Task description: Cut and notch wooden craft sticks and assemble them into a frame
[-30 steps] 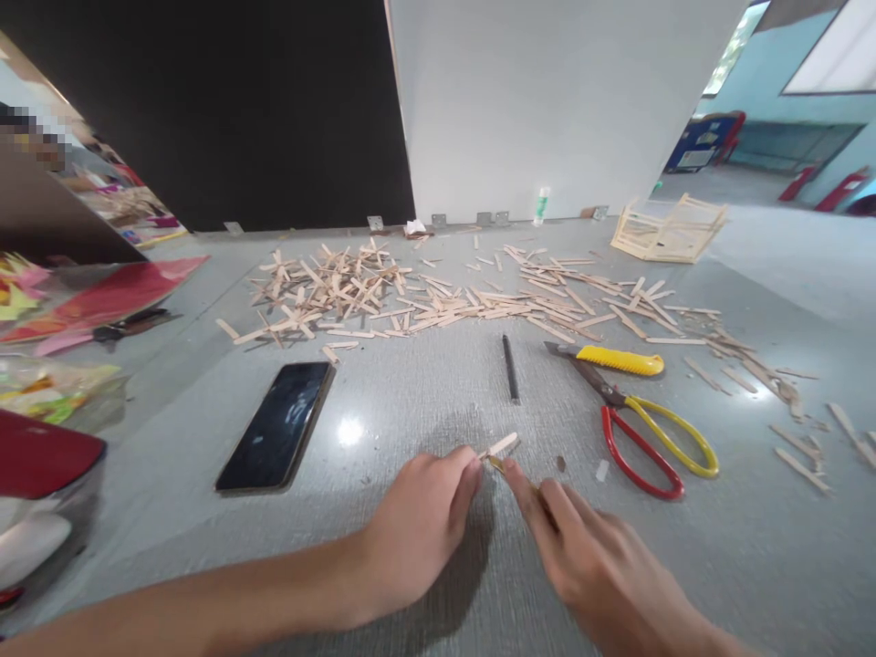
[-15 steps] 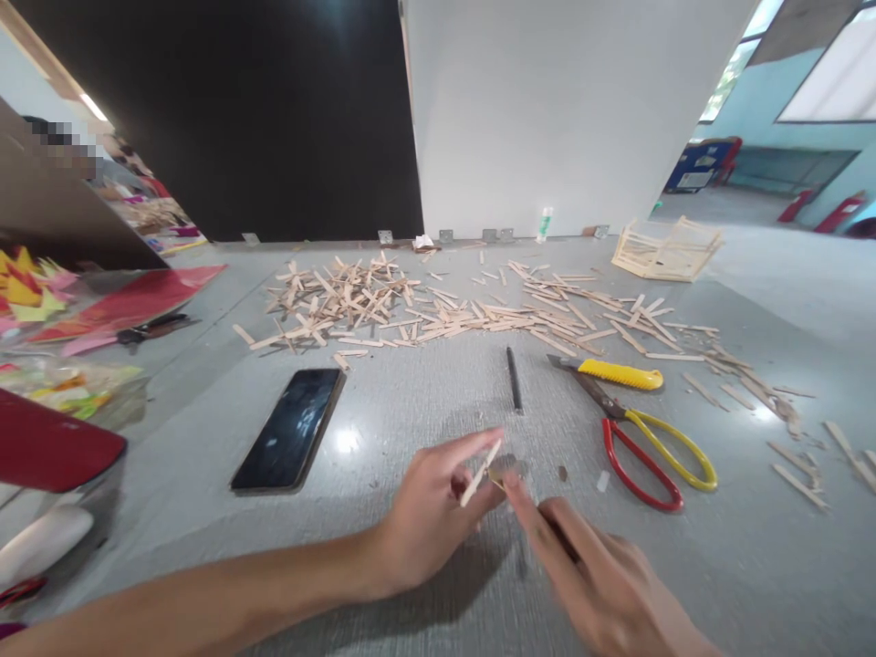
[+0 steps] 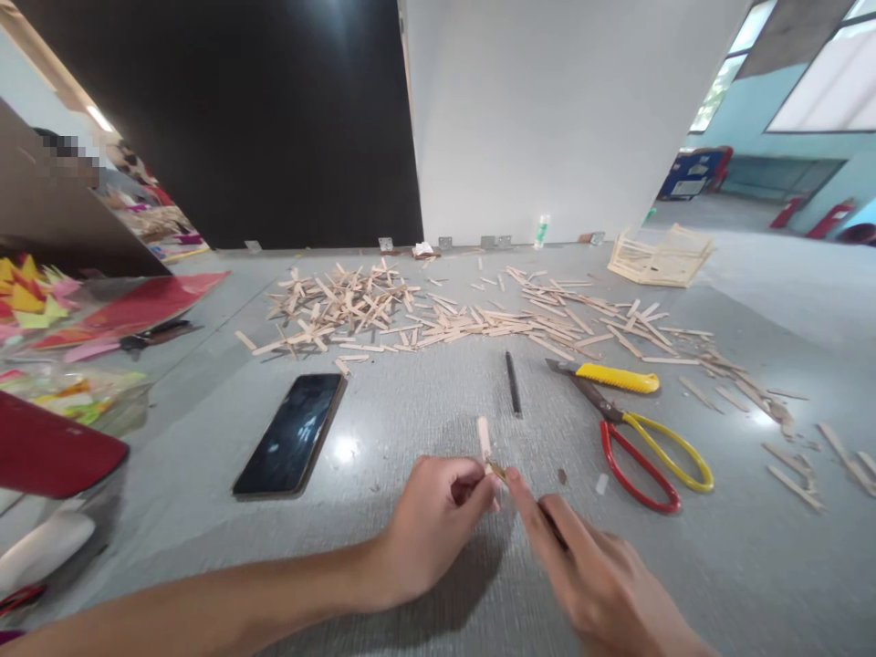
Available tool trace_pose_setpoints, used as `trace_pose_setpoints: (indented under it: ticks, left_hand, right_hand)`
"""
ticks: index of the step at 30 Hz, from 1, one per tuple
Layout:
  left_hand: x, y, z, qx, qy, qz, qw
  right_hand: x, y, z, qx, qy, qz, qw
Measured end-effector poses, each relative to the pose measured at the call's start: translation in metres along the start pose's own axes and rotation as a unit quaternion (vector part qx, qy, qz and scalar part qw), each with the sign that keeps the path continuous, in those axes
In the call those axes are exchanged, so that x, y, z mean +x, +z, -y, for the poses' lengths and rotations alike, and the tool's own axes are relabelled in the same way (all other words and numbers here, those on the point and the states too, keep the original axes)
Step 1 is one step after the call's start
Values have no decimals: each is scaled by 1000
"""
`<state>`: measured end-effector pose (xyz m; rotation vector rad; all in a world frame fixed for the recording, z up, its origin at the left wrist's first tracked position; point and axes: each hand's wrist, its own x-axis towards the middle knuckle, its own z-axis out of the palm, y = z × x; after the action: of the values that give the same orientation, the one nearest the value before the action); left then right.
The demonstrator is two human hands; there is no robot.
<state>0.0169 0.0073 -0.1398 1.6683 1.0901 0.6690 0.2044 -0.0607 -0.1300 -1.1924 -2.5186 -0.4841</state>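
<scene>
My left hand [image 3: 438, 516] is closed around the lower end of a short wooden craft stick [image 3: 484, 438], which points up and away from me. In my right hand [image 3: 589, 566] is a knife [image 3: 497, 470]; its narrow blade tip touches the stick beside my left fingertips. My right index finger lies along the knife's back, and most of the handle is hidden in the palm. Just beyond the hands a black pen [image 3: 513, 384] lies on the grey table [image 3: 403, 411]. To the right are scissors [image 3: 640, 456] with red and yellow handles and a yellow utility knife [image 3: 609, 376].
A phone [image 3: 291, 435] lies to the left. Many loose craft sticks [image 3: 479, 321] spread across the back, near a small stick-built frame [image 3: 661, 255] and a glue stick [image 3: 541, 232]. Upright panels [image 3: 547, 109] stand behind. A red object [image 3: 55, 447] sits far left.
My left hand has turned and closed its fingers, swinging the stick from slanting across the hand to pointing away from me. The knife stays in my right hand, its tip still at the stick.
</scene>
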Motion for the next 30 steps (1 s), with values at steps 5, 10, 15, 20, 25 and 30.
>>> trace_pose_setpoints:
  ticks: [5,10,15,20,25,30]
  left_hand:
    - [-2,-1,-1,31,23,-6,999]
    - [-2,-2,1,38,37,-15,998]
    - [-3,-5,1,27,34,-9,999]
    - [-4,-6,-5,5,45,40,998]
    - [-7,-4,-8,1,61,102,993]
    - [-9,-2,-7,24,96,98,990]
  right_hand:
    - [-3,2,-6,-12,1,8,1000]
    - [-14,9,-14,-12,-5,36,999]
    - [-12,10,-20,189,144,-16,971]
    - [10,0,-24,533,444,66,717]
    - [20,0,-20,665,495,105,549]
    - [22,1,-14,713,497,95,486]
